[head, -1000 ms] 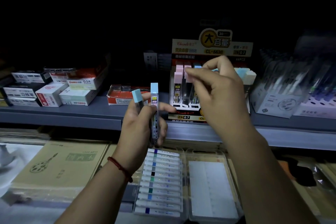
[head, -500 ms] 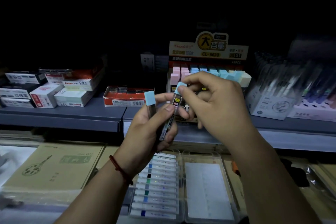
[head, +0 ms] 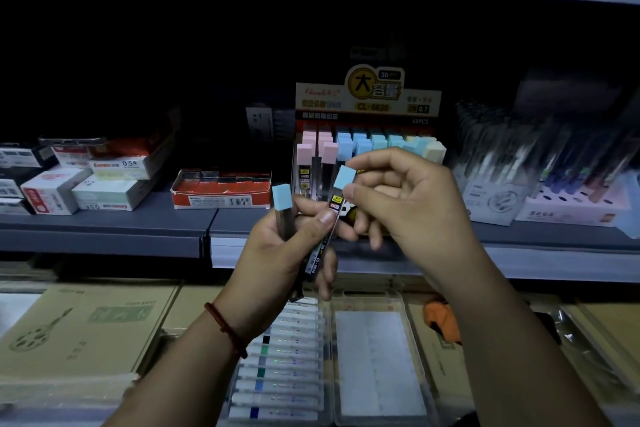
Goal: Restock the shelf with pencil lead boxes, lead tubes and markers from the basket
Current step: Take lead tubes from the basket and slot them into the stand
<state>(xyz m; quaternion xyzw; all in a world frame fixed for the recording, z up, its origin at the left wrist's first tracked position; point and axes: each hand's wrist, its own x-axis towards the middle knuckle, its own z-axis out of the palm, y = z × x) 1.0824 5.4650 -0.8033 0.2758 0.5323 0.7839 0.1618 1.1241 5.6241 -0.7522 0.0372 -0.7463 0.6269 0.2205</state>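
Left hand (head: pixel 277 263) grips upright blue-capped dark lead tube (head: pixel 282 199) and tilted blue-capped dark lead tube (head: pixel 335 204) — right hand (head: pixel 408 204) pinches tilted tube's cap.

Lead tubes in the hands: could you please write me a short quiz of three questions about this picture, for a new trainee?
1. True or false: the left hand holds two blue-capped lead tubes.
2. What does the right hand pinch? A) the cap of the tilted tube; B) an eraser; C) a ruler.
3. In the display box on the shelf, what colour are the caps at the left end?
Key: 1 true; 2 A; 3 pink.
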